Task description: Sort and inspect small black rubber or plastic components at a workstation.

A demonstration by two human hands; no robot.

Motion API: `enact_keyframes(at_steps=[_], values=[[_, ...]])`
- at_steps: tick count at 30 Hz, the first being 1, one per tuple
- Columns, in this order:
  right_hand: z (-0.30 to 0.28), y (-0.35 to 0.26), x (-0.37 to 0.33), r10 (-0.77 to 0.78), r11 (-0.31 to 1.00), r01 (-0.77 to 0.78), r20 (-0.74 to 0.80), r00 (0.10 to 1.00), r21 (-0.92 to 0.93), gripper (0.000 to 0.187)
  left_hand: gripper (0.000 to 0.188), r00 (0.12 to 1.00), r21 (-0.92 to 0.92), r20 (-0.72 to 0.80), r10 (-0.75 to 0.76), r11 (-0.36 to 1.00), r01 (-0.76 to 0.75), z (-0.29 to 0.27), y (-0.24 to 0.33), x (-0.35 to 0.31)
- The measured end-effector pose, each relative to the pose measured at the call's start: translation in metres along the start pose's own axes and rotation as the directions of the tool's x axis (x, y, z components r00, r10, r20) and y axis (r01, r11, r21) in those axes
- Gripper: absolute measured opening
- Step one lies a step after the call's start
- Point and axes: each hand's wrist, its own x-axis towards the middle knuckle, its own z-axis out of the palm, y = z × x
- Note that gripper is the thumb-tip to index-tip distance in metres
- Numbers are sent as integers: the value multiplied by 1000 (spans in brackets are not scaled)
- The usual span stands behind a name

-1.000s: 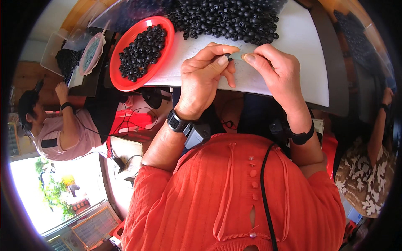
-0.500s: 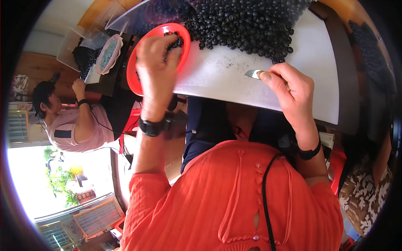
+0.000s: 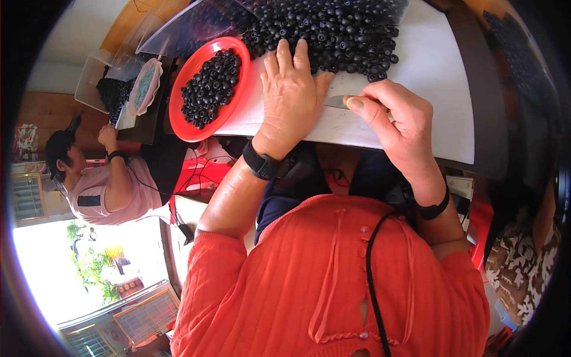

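Observation:
My left hand (image 3: 289,94) lies palm down with its fingers spread, the fingertips touching the near edge of a heap of small black round pieces (image 3: 339,35). Many of these pieces show a hollow. In my right hand (image 3: 399,114) a small knife is pinched between thumb and fingers. Its short metal blade (image 3: 336,102) points left, close to my left thumb, over the white board (image 3: 437,119); its handle is hidden in the hand. To the left of my left hand sits a red plate (image 3: 176,119) bearing a pile of similar black pieces (image 3: 209,86).
A clear plastic box (image 3: 172,31) stands behind the red plate. At the left another person (image 3: 116,181) sits by a pink scalloped dish (image 3: 157,77) and more black pieces (image 3: 113,95). Someone in patterned clothing (image 3: 523,276) is at the far right. The board's dark surround (image 3: 491,113) curves along its right side.
My left hand has moved right, from over the red plate to the near edge of the heap. The knife blade has shifted slightly left with my right hand.

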Motion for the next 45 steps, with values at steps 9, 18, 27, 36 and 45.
enact_keyframes(at_steps=[9, 18, 27, 36, 45], values=[[3, 0, 1, 32, 999, -32, -36, 999, 0, 21, 64, 993, -29, -9, 115, 993, -115, -3, 1, -16], [6, -2, 1, 81, 996, -83, -62, 995, -30, 20, 54, 990, -258, -39, 137, 956, -142, -18, -1, -26], [4, 1, 1, 59, 998, -60, -63, 996, -17, 21, 35, 989, -363, -137, -63, 932, 9, -40, -30, -50], [5, 1, -1, 54, 999, -54, -70, 996, -3, 22, 20, 985, -214, -155, 81, 970, -113, -33, -32, -28], [6, 3, -1, 6, 1000, -7, -81, 997, -11, 20, 12, 983, -153, -145, 111, 979, -133, -35, -28, -24]])
